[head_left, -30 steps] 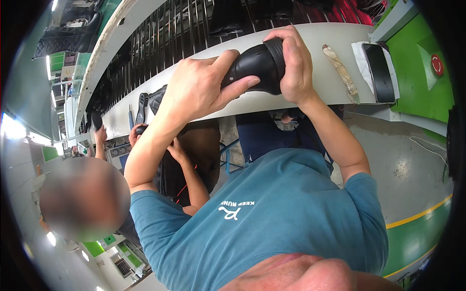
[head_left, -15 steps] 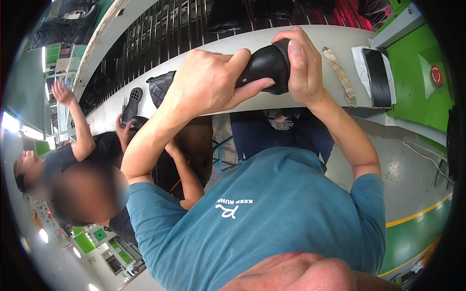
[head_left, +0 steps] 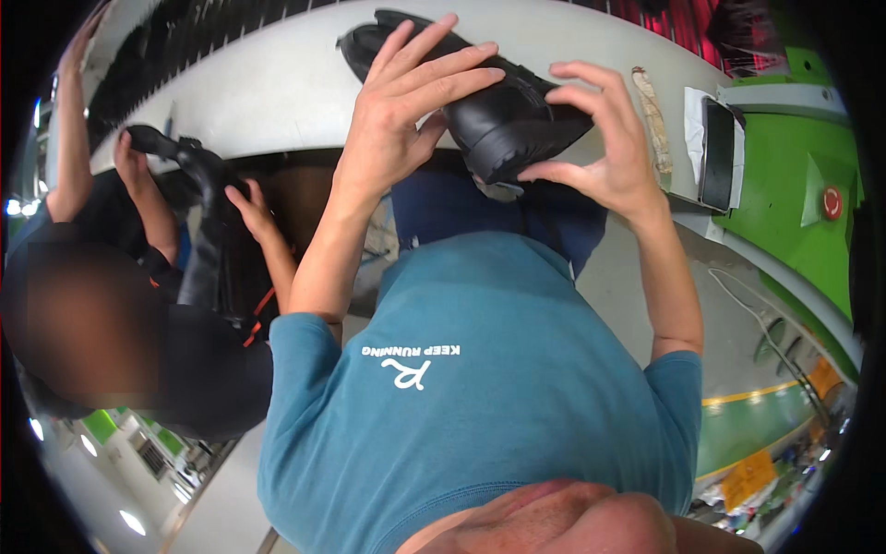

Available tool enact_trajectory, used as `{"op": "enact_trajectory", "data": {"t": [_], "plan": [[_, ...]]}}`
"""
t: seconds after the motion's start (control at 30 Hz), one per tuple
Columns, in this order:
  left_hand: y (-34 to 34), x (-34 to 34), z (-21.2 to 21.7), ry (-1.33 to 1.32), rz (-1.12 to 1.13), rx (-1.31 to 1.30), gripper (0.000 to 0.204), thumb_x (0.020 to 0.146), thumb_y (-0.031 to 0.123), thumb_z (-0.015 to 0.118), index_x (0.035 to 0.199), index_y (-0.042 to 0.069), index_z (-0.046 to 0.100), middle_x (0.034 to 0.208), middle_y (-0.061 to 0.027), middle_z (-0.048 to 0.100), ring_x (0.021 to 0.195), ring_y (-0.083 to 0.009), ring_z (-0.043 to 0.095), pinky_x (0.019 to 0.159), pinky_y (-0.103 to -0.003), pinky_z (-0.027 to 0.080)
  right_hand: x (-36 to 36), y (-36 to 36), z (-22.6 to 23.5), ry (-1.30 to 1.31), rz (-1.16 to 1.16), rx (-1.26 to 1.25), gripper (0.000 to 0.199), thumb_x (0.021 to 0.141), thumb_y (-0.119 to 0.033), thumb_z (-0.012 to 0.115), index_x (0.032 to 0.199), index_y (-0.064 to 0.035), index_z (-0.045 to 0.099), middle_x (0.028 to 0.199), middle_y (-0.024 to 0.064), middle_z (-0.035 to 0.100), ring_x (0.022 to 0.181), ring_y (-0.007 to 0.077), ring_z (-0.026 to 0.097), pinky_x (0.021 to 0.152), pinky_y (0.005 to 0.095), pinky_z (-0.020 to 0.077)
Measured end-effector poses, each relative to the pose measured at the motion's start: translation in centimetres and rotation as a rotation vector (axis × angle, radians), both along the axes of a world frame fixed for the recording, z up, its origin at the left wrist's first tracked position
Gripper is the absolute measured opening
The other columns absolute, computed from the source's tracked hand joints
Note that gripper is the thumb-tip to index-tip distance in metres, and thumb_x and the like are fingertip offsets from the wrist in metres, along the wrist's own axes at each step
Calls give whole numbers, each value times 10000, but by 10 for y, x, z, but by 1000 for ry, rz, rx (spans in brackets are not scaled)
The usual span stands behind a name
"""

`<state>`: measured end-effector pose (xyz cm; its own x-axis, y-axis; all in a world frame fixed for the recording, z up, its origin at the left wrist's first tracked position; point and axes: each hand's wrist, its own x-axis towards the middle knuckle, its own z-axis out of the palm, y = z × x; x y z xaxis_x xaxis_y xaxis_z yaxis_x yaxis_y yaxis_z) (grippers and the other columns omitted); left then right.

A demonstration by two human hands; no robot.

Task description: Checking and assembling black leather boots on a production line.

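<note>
A black boot with a thick sole is between my hands at the near edge of the pale worktop. Its darker upper part stretches to the far left, and the ridged sole edge faces me. My left hand lies across the upper, long fingers spread over it and the thumb on the near side. At the other end my right hand curves around the boot, thumb at the sole's edge and fingertips by the top side. The fingers partly cover the upper.
On the right lie a worn, pale strip and a dark phone on white paper, beside a green machine with a red button. At left a co-worker holds a long black boot; another person's arm is raised.
The boot has been turned, so its sole edge now shows. My left fingers have spread over it, and my right hand has shifted right and nearer. The co-worker has lifted a long boot.
</note>
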<state>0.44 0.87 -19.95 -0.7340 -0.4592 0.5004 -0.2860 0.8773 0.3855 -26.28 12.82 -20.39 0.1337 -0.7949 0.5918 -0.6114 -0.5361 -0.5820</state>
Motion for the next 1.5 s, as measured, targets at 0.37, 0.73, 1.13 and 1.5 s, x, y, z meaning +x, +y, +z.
{"op": "enact_trajectory", "data": {"t": [0.37,0.73,1.13,1.5], "plan": [[74,27,-21,229,-1,595,707,1033,278,756,1625,-51,554,1747,-276,465,1682,-542,276,1359,-651,210,11,17,-41,-38,138,-87,548,650,-97,1018,1137,-106,766,1352,128,770,1295,372,736,1176,599,538],[38,-19,-57,706,-123,-446,838,810,255,978,1508,-63,638,1601,-273,619,1513,-471,580,1257,-547,463,17,-2,10,12,105,416,433,667,-31,1022,848,-44,629,1175,137,813,1221,325,792,1025,431,628],[72,23,-61,342,47,331,815,722,223,972,1460,-22,727,1538,-225,708,1563,-439,553,1295,-551,421,-1,-15,19,-36,132,474,552,660,-90,1065,1094,-39,726,1121,79,817,1129,250,810,1006,372,629],[75,24,-60,302,5,286,912,724,207,1017,1552,45,673,1657,-148,624,1614,-432,480,1303,-545,432,-21,3,18,-25,106,640,1108,638,-105,1074,1629,-65,580,1299,84,786,1118,196,757,1047,371,586]]}}
